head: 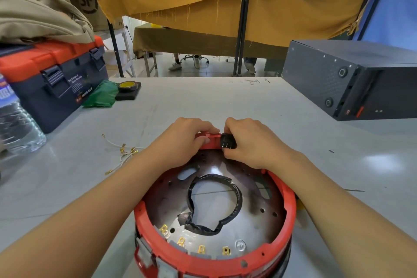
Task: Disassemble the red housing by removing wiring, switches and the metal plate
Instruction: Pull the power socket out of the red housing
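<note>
The round red housing point(290, 205) stands on the grey table close to me, open side up. Inside lies a shiny metal plate point(252, 223) with a black-taped central opening. Several brass terminals point(201, 249) of switches line its near wall. At the far rim, my left hand point(187, 137) grips the red edge. My right hand point(250, 142) pinches a black switch point(228, 141) seated in that rim. White wires with brass connectors point(123, 150) lie loose on the table to the left.
A navy and orange toolbox point(56, 79) and a water bottle point(15, 119) stand at the left. A green bag point(101, 97) and a yellow-and-black tape roll point(128, 87) lie behind. A dark metal case point(352, 77) sits at the right.
</note>
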